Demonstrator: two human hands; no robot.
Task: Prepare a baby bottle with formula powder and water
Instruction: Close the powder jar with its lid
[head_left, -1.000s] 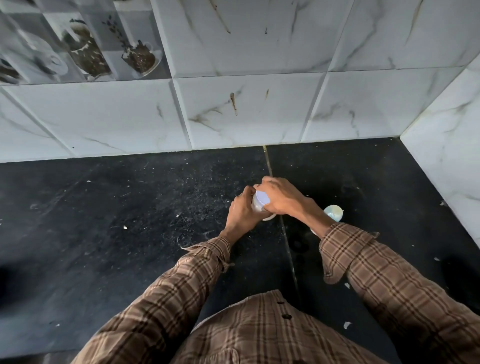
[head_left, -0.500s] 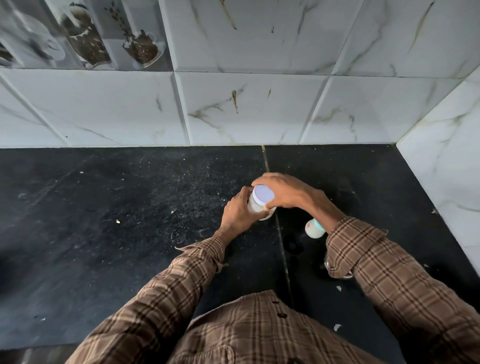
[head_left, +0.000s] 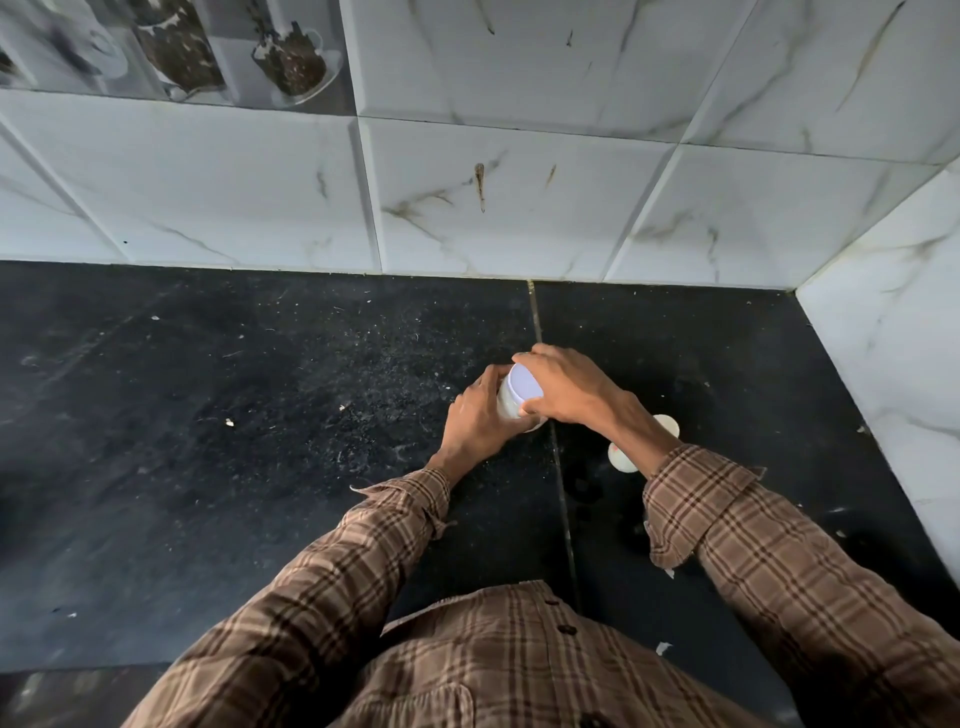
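**Formula jar held at its lid; mixing not yet begun**

A black stone counter (head_left: 260, 441) is seen below a wall of white marbled tiles (head_left: 519, 208), with pale specks scattered over the dark surface. Two arms in brown plaid sleeves (head_left: 753, 545) are stretched over it. Near the counter's seam a small white jar (head_left: 511, 402) with a pale lid (head_left: 523, 387) is stood or held just above the surface; which cannot be told. Its body is gripped by the left hand (head_left: 475, 415), fingers curled round the side. The lid's rim is clasped from above by the right hand (head_left: 569, 387), fingers bent over it. Just beside the right wrist a white, rounded object (head_left: 623, 457), judged to be part of the baby bottle, is half hidden. No powder or water is seen dispensed; opening, scooping, filling and shaking appear to be left.
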